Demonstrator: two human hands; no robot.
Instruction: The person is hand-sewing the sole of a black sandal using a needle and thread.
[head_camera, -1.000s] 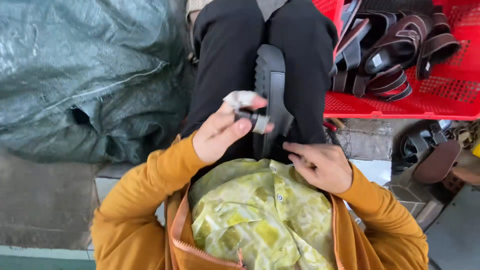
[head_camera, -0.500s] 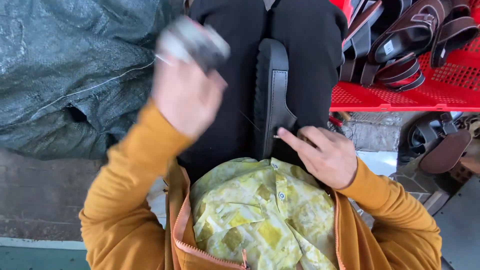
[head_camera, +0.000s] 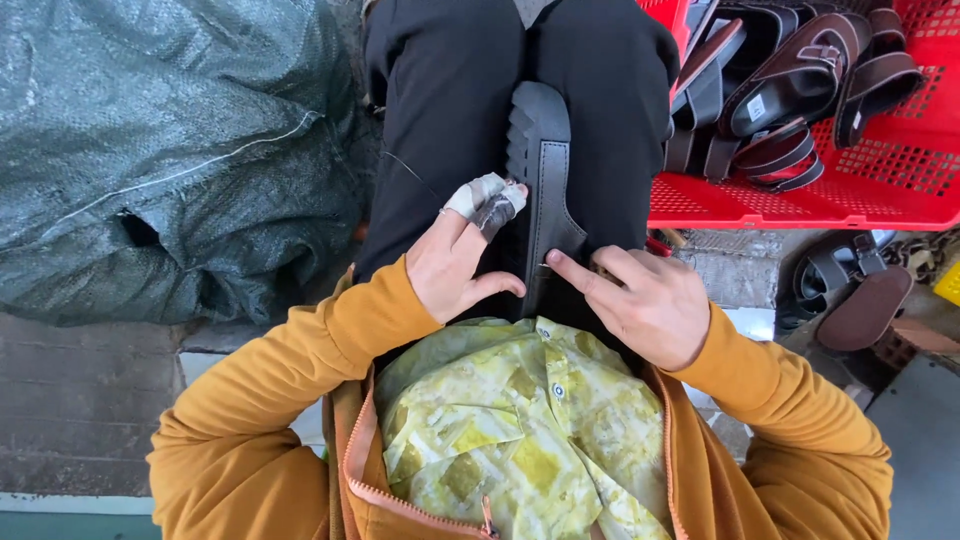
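Upper left of the frame is filled by a large grey-green woven sack (head_camera: 170, 150), crumpled, with a tear on its lower edge. Top centre is taken by black trousers (head_camera: 450, 110), knees together. Bottom centre is covered by a yellow-green patterned shirt (head_camera: 510, 430) under an orange zip jacket (head_camera: 250, 440). A red plastic crate (head_camera: 880, 190) is seen at upper right, loaded with brown strapped sandals (head_camera: 790, 90); more sandals (head_camera: 850, 290) are scattered on the floor at right edge below it. A black sandal (head_camera: 540, 190) is clamped on edge between the thighs, centre frame, treaded sole facing left, strap to the right. Left hand (head_camera: 455, 265) is laid against the sole's left side, fingers extended, two fingertips (head_camera: 485, 198) wrapped in grey tape and touching the sole; nothing is gripped. Right hand (head_camera: 650, 300) is pressed at the sandal's lower strap, index finger pointed at it; what appears to be a thin needle is pinched there, too small to confirm.
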